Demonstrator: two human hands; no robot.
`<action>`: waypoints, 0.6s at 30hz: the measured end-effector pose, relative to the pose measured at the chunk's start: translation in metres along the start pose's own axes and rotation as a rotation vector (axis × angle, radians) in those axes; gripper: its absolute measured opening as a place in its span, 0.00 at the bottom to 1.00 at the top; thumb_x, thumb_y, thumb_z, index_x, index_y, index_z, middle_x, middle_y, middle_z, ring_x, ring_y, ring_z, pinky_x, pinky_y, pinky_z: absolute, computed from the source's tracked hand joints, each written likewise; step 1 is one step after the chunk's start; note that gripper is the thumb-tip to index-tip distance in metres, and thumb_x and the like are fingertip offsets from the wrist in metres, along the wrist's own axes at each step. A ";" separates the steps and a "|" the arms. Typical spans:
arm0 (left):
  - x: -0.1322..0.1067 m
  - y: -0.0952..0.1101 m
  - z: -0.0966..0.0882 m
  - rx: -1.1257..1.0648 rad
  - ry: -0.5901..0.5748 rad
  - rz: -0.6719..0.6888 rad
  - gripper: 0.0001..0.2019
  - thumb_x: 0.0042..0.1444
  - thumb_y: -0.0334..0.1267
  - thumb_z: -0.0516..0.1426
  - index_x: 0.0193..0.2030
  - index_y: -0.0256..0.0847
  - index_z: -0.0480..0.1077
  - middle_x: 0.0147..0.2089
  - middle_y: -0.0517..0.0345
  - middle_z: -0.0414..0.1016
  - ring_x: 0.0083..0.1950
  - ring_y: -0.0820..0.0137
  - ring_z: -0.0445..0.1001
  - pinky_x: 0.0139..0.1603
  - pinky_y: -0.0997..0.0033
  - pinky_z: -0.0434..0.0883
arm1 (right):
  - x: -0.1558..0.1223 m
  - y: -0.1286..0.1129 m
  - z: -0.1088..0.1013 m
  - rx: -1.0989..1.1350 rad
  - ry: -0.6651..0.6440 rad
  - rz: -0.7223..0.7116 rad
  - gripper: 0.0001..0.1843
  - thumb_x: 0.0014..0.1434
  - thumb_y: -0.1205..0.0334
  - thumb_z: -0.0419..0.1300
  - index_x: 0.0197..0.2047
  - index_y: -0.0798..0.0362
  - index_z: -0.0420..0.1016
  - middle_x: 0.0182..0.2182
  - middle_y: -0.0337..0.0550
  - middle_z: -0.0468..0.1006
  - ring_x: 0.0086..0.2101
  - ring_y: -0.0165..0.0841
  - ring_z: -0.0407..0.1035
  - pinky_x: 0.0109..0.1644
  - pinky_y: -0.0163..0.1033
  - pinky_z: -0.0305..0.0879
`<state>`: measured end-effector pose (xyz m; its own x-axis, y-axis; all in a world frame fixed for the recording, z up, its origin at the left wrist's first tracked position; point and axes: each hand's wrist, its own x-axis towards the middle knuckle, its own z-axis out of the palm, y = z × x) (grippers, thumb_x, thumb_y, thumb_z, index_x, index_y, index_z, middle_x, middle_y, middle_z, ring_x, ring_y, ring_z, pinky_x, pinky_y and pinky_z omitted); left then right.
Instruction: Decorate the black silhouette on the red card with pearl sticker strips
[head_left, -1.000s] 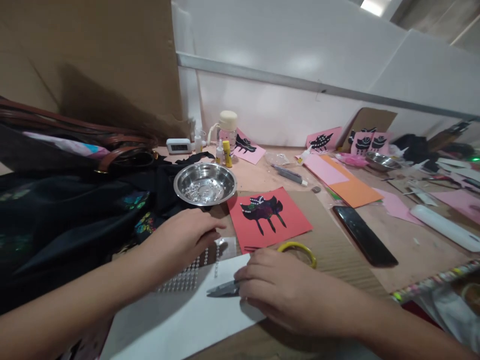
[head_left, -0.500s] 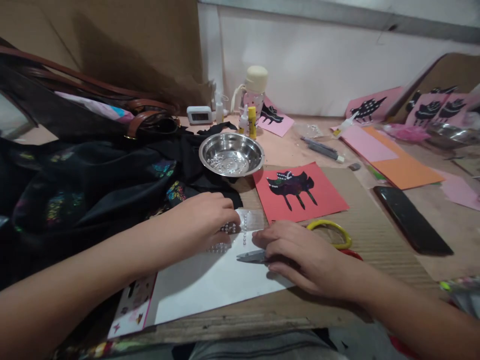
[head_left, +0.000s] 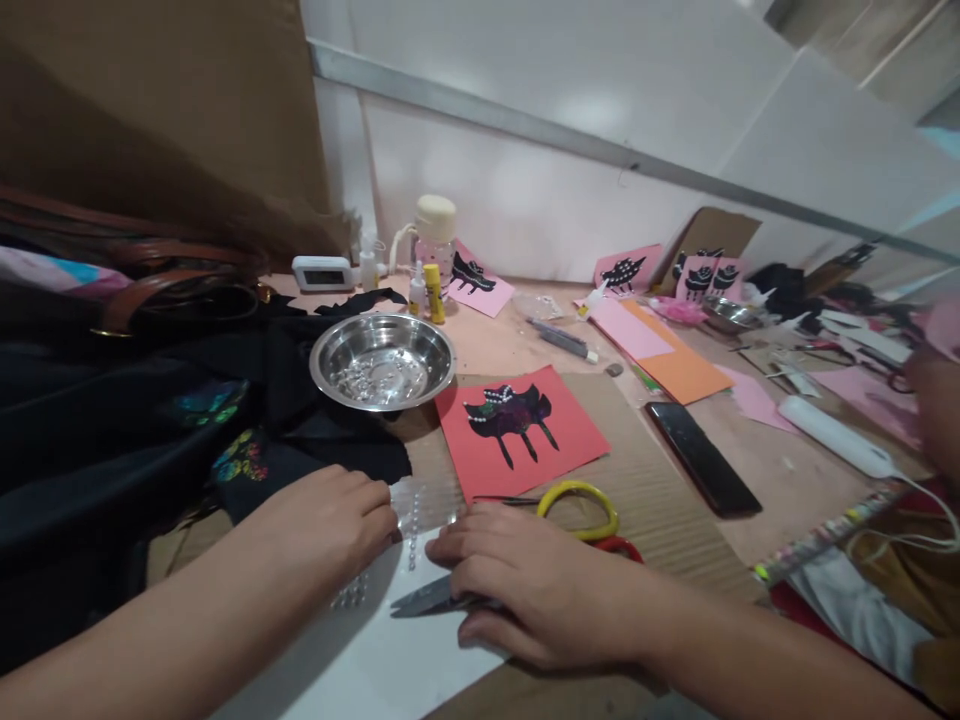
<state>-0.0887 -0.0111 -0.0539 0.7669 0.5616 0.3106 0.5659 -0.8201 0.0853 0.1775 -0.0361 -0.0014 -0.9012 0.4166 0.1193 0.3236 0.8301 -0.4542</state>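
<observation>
Left hand lowered, beads beneath, narrow gap, scissors crossing paper edge

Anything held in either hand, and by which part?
Right hand: scissors, around the middle. Left hand: at the pearl-bead sheet; whether it grips is hidden.

Before us we have a pinkish-tan table. Directly on it lies brown cardboard, which carries a red card and white paper. Right of the cardboard we see a dark phone and a long white device; farther back, an orange sheet, a small white clock, a yellow tube and a cream-lidded bottle.
</observation>
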 end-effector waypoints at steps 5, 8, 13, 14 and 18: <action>-0.001 -0.004 -0.003 -0.087 -0.031 -0.046 0.14 0.68 0.33 0.50 0.34 0.43 0.74 0.31 0.58 0.76 0.31 0.68 0.73 0.33 0.68 0.63 | -0.003 0.001 0.001 0.005 -0.015 0.006 0.13 0.69 0.57 0.58 0.45 0.59 0.75 0.55 0.52 0.77 0.51 0.37 0.69 0.63 0.43 0.62; 0.004 -0.006 -0.012 -0.175 -0.071 -0.146 0.09 0.64 0.33 0.53 0.35 0.43 0.74 0.32 0.59 0.78 0.34 0.68 0.75 0.36 0.70 0.66 | -0.005 0.002 0.003 -0.004 -0.015 0.011 0.13 0.69 0.56 0.57 0.47 0.59 0.75 0.57 0.51 0.76 0.53 0.37 0.68 0.64 0.43 0.62; 0.013 -0.008 -0.026 -0.262 -0.165 -0.251 0.09 0.59 0.31 0.54 0.36 0.43 0.76 0.33 0.61 0.80 0.34 0.69 0.76 0.36 0.71 0.67 | -0.004 0.001 0.000 0.006 -0.064 0.030 0.13 0.70 0.57 0.57 0.48 0.58 0.74 0.57 0.50 0.75 0.55 0.38 0.68 0.66 0.44 0.59; 0.014 -0.009 -0.027 -0.278 -0.190 -0.270 0.09 0.59 0.31 0.55 0.36 0.44 0.77 0.34 0.61 0.81 0.35 0.69 0.77 0.37 0.72 0.68 | -0.004 0.001 -0.001 0.004 -0.070 0.033 0.13 0.70 0.57 0.57 0.48 0.58 0.74 0.58 0.50 0.75 0.56 0.38 0.67 0.67 0.44 0.58; 0.015 -0.014 -0.026 -0.282 -0.242 -0.317 0.09 0.58 0.34 0.55 0.37 0.44 0.78 0.34 0.60 0.82 0.35 0.66 0.79 0.37 0.70 0.68 | -0.004 -0.001 -0.002 -0.009 -0.088 0.037 0.14 0.71 0.57 0.55 0.49 0.60 0.74 0.58 0.51 0.75 0.57 0.38 0.67 0.67 0.43 0.57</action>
<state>-0.0933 0.0061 -0.0260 0.6377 0.7703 0.0014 0.7043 -0.5838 0.4039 0.1816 -0.0382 0.0007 -0.9103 0.4133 0.0242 0.3594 0.8180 -0.4492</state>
